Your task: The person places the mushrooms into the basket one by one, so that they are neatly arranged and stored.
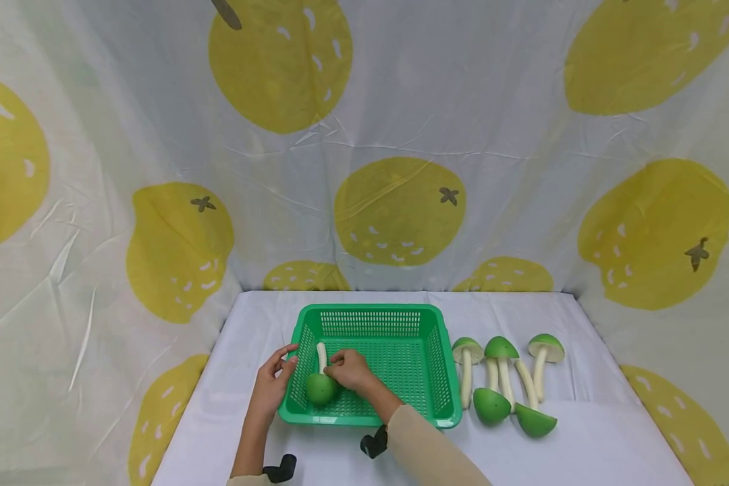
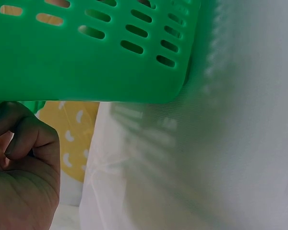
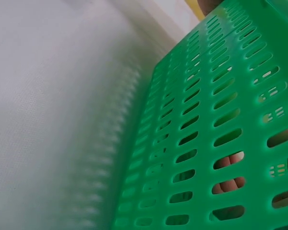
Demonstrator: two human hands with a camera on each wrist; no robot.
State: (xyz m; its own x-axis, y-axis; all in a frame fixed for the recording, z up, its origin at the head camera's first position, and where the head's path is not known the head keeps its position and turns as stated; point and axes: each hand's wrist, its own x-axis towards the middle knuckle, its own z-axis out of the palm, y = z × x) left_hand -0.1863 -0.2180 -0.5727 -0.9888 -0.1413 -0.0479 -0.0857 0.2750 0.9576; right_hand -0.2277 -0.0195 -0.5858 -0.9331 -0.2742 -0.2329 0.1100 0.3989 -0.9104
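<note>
Head view: a green basket (image 1: 316, 420) stands on a white-covered tabletop (image 1: 589, 432), and one green-capped mushroom (image 1: 320, 389) lies inside it, near the wall at nine o'clock, its cap toward six and its pale stem pointing to twelve. The right hand (image 1: 354, 370) reaches in from five o'clock, its fingertips at the stem just above the cap; I cannot tell whether that grip is pinching the mushroom or only resting against it. The left hand (image 1: 271, 383) is at the basket's nine o'clock rim, thumb and forefinger reaching the edge. Left wrist view shows its fingers bent beside the rim at about eight o'clock, though I cannot tell whether this grip closes on the plastic or just touches. Right wrist view is largely filled by the slotted basket wall, with parts of fingers (image 3: 230, 185) showing through openings toward four o'clock. Outside the basket, at three o'clock, five more mushrooms (image 1: 492, 406) lie in a loose group, three with caps toward twelve and two with caps toward six. A black wrist device (image 1: 373, 443) shows near the right sleeve (image 1: 428, 449), another (image 1: 281, 468) by the left wrist. Cloth (image 1: 401, 108) printed with yellow fruit hangs behind at twelve.
</note>
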